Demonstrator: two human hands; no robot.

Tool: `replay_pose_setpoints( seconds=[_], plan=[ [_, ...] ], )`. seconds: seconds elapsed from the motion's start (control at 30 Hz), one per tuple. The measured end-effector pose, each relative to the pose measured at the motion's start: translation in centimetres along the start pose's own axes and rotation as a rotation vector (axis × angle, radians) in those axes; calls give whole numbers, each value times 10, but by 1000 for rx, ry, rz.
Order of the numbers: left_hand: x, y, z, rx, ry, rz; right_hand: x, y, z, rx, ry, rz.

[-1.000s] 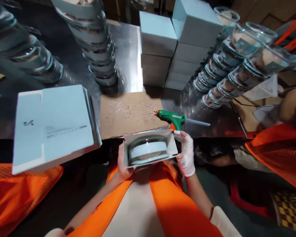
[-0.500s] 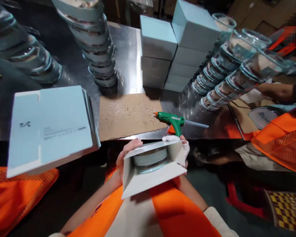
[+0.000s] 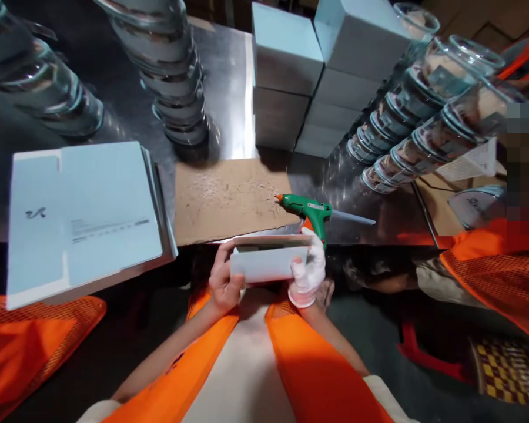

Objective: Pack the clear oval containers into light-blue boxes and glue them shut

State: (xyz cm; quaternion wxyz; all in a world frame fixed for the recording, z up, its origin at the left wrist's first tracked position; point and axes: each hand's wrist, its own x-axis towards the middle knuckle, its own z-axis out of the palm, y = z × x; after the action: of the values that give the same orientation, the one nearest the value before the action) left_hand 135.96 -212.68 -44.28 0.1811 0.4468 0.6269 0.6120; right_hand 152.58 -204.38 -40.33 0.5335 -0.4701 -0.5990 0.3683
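Between my two hands is a white cardboard box [image 3: 264, 264], held in front of my body at the table's edge. Its near flap is folded over, leaving a narrow gap along the top, and what lies inside is hidden. My left hand [image 3: 226, 277], bare, grips the box's left end with the thumb on the near face. My right hand [image 3: 311, 271], in a white glove, is closed around the right end, thumb on the flap. Just beyond the right hand, a green glue gun [image 3: 306, 208] rests with its orange nozzle over a cardboard sheet [image 3: 224, 202].
A pile of flat printed boxes [image 3: 83, 205] lies at left. Stacked glass bowls [image 3: 171, 76] stand behind it, and more stacked jars [image 3: 418, 147] at right. White closed boxes [image 3: 286, 76] are piled at the back. A person in an orange vest [image 3: 502, 264] is at right.
The box's open side, which showed a round glass container, is now covered by its folded flap. Both hands have shifted their grip to the ends, with the right thumb now in front.
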Motion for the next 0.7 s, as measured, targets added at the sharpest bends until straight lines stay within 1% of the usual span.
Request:
replay_pose_setpoints(
  seconds=[0.03,0.07,0.1,0.13,0.2,0.23,0.27,0.3,0.33,0.37,0.43,0.47,0.5,0.53,0.57,0.63,0.7],
  plan=[
    [1,4,1,-48,44,12,2,1,4,13,59,-5],
    [3,8,1,-87,58,31,4,3,8,33,101,0],
    [6,12,0,-101,14,51,6,4,12,61,134,21],
    [9,15,-2,-85,-79,64,7,6,14,93,151,54],
    [16,17,-11,1,-310,69,10,6,15,157,139,143],
    [19,17,-16,45,-397,60,12,6,12,184,118,182],
    [21,16,-20,75,-440,45,15,5,8,197,89,212],
    [22,14,-24,89,-436,27,19,5,1,187,62,231],
    [22,12,-26,90,-391,15,25,6,-7,137,42,238],
    [21,11,-27,88,-333,7,32,6,-17,39,34,234],
    [20,8,-26,83,-206,-16,53,10,-37,-259,39,242],
    [19,7,-25,78,-152,-37,65,13,-45,-417,16,278],
    [19,7,-24,68,-114,-61,77,15,-51,-549,-35,340],
    [20,6,-23,55,-93,-89,88,18,-55,-625,-105,430],
    [22,6,-22,43,-86,-121,98,21,-58,-638,-180,532],
    [27,6,-21,29,-95,-177,114,26,-58,-542,-291,695],
    [32,7,-21,38,-122,-213,122,28,-56,-383,-326,772]
  ],
)
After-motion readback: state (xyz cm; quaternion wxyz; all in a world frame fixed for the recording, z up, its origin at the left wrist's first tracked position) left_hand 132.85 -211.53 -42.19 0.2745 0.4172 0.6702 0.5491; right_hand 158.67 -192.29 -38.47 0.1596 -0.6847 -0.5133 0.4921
